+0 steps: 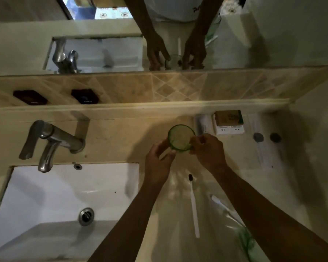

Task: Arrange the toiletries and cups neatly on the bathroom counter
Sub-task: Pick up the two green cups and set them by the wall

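Observation:
A clear green-tinted glass cup (180, 137) stands upright on the beige counter (121, 137), right of the sink. My left hand (157, 163) touches its left side and my right hand (208, 150) grips its right rim. A white toothbrush (193, 205) with dark bristles lies on the counter below the cup, between my forearms. A second white toothbrush (222, 204) lies beside it, partly under my right arm. Another greenish glass (246, 242) shows at the bottom right, mostly hidden by that arm.
At the back wall are a white tube (201, 123), a small boxed item (228, 121) and wrapped sachets (265, 148) with two round caps. A steel tap (51, 142) overhangs the white sink (64, 205) on the left. A mirror (159, 35) is above the tile band.

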The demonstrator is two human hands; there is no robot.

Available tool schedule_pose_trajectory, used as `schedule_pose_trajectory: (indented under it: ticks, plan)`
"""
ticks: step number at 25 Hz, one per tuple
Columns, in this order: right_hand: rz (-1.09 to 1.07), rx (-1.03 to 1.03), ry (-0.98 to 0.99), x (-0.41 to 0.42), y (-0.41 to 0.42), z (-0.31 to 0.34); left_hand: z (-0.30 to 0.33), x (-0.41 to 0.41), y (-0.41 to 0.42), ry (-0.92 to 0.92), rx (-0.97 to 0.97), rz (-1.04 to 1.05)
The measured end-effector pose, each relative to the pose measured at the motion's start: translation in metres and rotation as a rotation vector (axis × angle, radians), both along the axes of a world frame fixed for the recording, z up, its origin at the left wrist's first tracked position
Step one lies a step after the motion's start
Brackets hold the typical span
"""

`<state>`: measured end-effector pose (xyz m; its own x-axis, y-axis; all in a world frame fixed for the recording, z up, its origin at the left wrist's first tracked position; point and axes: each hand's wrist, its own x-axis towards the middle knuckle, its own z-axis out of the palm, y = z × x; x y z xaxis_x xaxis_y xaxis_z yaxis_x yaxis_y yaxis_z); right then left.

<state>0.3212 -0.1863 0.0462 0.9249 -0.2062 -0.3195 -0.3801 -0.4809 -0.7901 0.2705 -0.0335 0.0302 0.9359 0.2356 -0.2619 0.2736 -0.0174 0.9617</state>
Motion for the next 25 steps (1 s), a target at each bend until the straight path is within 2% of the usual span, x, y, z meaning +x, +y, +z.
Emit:
schedule_pose_trajectory:
  ticks: [8,19,25]
  plan:
    - [-0.115,0.042,-0.021,0.048,0.007,-0.025,-0.020,0.058,0.001,0.030,-0.087,0.064]
    - [-0.078,0.027,-0.030,0.068,0.014,-0.038,-0.033,0.080,0.002,0.003,-0.068,0.113]
    - [-0.042,0.121,0.011,0.069,0.011,-0.040,-0.035,0.084,-0.001,0.054,-0.105,0.112]
